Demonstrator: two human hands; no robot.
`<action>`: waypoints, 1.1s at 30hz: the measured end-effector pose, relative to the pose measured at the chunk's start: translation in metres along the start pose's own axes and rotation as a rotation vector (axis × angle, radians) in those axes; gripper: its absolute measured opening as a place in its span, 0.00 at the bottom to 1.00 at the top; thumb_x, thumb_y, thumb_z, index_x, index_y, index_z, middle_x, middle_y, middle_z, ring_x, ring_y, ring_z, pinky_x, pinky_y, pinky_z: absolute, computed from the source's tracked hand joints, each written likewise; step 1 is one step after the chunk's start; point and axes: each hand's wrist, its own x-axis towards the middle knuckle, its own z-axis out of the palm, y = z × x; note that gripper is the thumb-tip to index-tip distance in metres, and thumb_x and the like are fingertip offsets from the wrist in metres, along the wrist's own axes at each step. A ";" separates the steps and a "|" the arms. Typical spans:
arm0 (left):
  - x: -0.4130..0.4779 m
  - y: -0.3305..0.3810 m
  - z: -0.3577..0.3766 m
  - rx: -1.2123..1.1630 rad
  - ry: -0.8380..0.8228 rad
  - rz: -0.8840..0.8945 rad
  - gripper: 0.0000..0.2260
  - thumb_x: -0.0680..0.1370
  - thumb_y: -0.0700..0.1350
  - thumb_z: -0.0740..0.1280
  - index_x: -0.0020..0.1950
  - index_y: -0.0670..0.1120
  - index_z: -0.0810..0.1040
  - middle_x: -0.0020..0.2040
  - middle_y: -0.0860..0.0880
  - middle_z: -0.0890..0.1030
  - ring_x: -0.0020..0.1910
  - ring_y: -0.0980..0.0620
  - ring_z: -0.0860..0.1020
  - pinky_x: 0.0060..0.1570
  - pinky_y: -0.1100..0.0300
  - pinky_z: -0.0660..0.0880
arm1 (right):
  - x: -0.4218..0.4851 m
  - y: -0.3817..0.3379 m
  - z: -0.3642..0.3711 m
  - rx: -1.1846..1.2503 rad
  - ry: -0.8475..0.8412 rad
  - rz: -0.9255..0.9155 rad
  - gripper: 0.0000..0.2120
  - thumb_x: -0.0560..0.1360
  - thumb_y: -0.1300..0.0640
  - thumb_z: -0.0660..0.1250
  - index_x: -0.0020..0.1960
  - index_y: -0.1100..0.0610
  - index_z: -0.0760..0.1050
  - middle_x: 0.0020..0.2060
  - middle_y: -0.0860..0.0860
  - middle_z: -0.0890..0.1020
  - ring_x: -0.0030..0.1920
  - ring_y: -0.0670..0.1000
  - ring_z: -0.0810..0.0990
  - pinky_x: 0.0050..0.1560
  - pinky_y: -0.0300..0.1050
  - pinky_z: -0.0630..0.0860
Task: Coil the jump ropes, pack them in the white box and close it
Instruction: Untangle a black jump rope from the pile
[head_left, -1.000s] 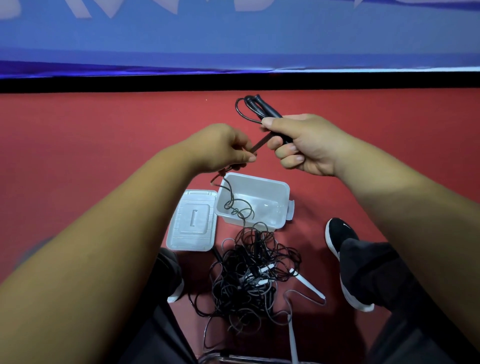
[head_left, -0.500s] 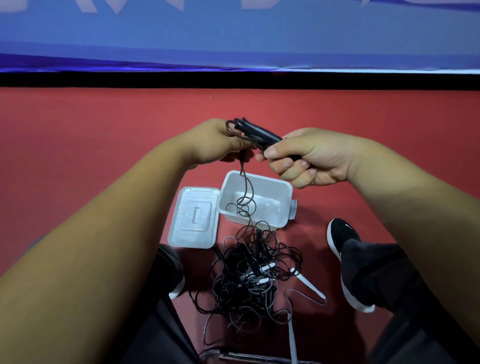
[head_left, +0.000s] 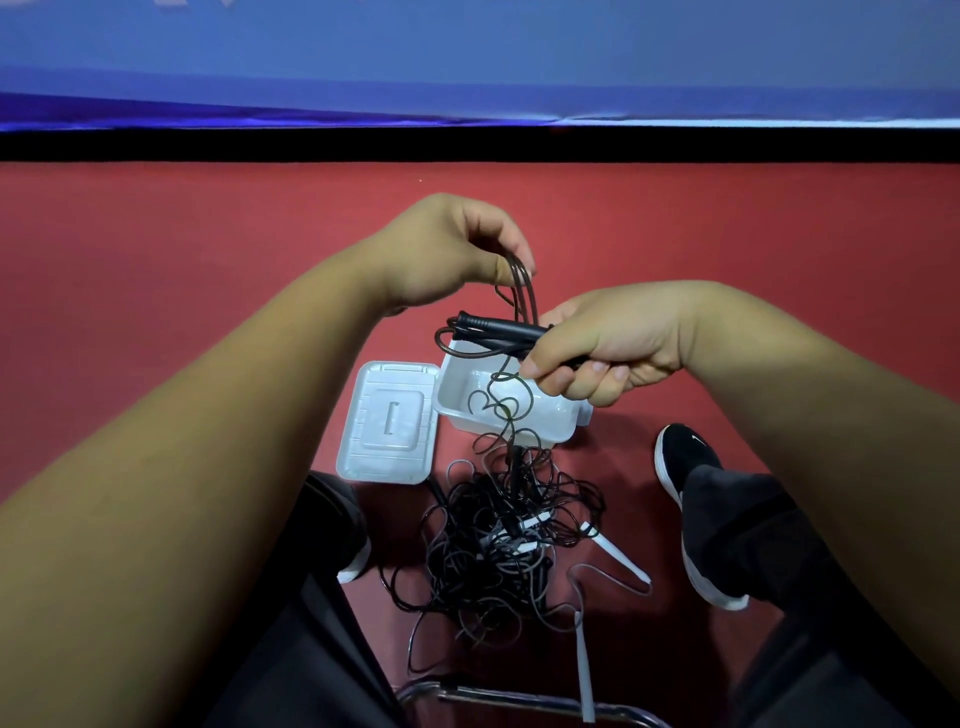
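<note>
Cord in a tangled heap is seen nearest, on the red floor between the person's legs; thin black strands are mixed with grey ones, and a few white handles show among them; a metal frame crosses the bottom edge; a black shoe is planted to the right of the heap; the cord is judged light, limp and springy, prone to snagging on its neighbours, so it is best drawn out slowly, one strand at a time; just beyond the heap the white box stands open and appears empty but for a strand hanging in front of it; its lid lies flat beside it on the left; both are judged light, thin plastic that would slide if knocked; above the box, the right hand is closed around the black handles of one rope, which are stiff and offer the surest hold; farther still, the left hand is pinched shut on a few loops of that rope's cord, lifted above the handles; from there a strand trails down to the heap; the coil is judged likely to spring open unless held at the crossing of its loops; beyond the floor a blue wall is seen
</note>
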 end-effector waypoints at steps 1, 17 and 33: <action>0.000 0.002 0.001 0.020 0.003 0.009 0.06 0.75 0.35 0.76 0.50 0.42 0.86 0.47 0.46 0.87 0.47 0.53 0.84 0.56 0.60 0.80 | 0.001 0.000 0.000 -0.002 0.003 0.008 0.10 0.84 0.63 0.64 0.45 0.55 0.68 0.33 0.50 0.68 0.25 0.43 0.57 0.24 0.36 0.50; -0.010 0.012 -0.006 0.512 -0.050 0.067 0.13 0.83 0.46 0.66 0.65 0.59 0.84 0.45 0.53 0.76 0.44 0.56 0.76 0.47 0.59 0.72 | 0.015 -0.002 -0.022 0.313 0.463 -0.170 0.05 0.83 0.61 0.67 0.55 0.57 0.71 0.37 0.55 0.79 0.29 0.44 0.59 0.21 0.34 0.57; -0.005 0.020 0.001 0.150 0.170 -0.103 0.10 0.72 0.43 0.81 0.49 0.43 0.84 0.36 0.46 0.84 0.32 0.57 0.81 0.33 0.65 0.77 | 0.015 -0.015 -0.015 0.719 0.431 -0.351 0.28 0.78 0.27 0.64 0.46 0.54 0.70 0.32 0.46 0.67 0.27 0.42 0.54 0.20 0.34 0.54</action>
